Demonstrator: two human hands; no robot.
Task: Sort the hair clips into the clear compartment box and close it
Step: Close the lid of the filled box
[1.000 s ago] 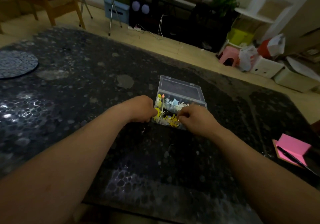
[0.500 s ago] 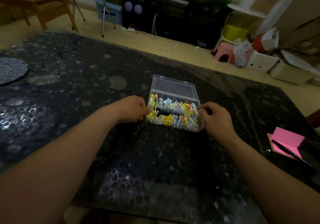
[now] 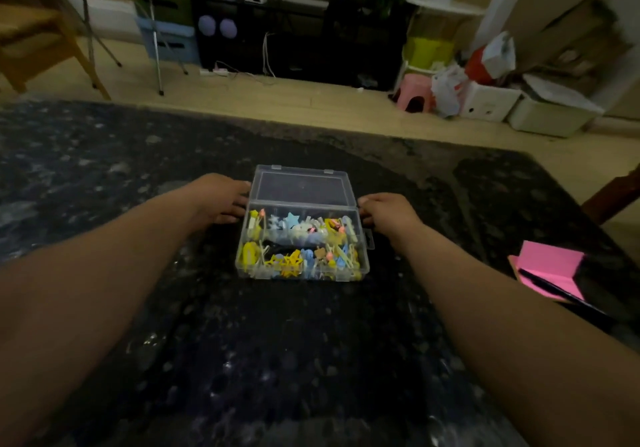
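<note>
The clear compartment box (image 3: 364,243) stands mid-table, filled with several yellow, blue and pink hair clips (image 3: 294,260). Its clear lid (image 3: 300,186) is open and lies back on the far side. My left hand (image 3: 221,198) is at the box's far left corner, fingertips against the lid's left edge. My right hand (image 3: 386,212) is at the far right corner, with curled fingers touching the lid by the hinge. No clips are visible outside the box.
The dark speckled table (image 3: 277,360) runs under both forearms. A pink sticky-note pad (image 3: 550,264) with a black pen (image 3: 562,295) lies at the right edge. Beyond the far table edge are the wooden floor, a pink stool (image 3: 414,93) and boxes.
Both hands left the clips at the box's front and moved back along its sides to the lid's corners. The view shifted closer.
</note>
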